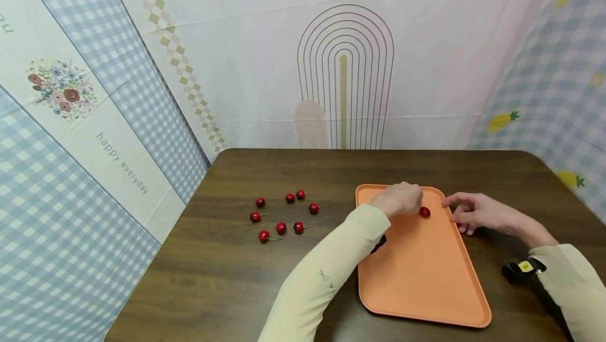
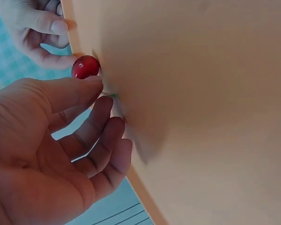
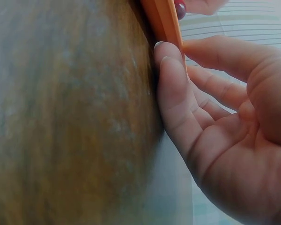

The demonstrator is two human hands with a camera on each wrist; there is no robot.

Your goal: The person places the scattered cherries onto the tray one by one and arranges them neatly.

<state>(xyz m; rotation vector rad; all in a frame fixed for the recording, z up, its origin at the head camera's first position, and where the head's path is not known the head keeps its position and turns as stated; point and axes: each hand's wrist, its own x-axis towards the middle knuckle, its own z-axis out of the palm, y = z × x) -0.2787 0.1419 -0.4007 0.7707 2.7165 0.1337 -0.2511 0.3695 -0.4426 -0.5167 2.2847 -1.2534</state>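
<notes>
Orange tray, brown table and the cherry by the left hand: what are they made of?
The tray is probably plastic, smooth and matte: one even orange colour with a raised rim.
The table looks like wood, or a wood-look surface: dark grain streaks show.
The cherry is glossy, with a bright highlight; real fruit or plastic, I can't tell.

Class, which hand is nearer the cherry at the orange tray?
Left. The left hand is beside the cherry, pinching its stem; the right hand is farther off, gripping the tray.
</notes>
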